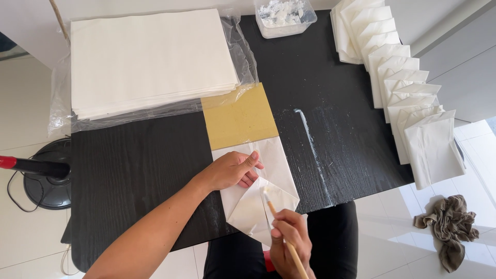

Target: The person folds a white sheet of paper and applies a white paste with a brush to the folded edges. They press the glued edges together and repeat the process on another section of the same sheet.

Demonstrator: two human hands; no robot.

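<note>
A partly folded white paper sheet (276, 165) lies at the near edge of the black table (144, 170), wrapped over a tan cardboard template (239, 118). My left hand (230, 169) presses flat on the paper's folded flaps. My right hand (292, 243) grips a thin wooden-handled brush (269, 203), whose white tip touches the paper's lower flap just right of my left fingers.
A thick stack of white sheets (150, 57) on clear plastic fills the far left. A clear tub of white paste (284, 15) stands at the back. Several folded white paper bags (408, 93) overlap along the right edge. A white paste streak (312, 144) crosses the table. A crumpled rag (449, 227) lies on the floor.
</note>
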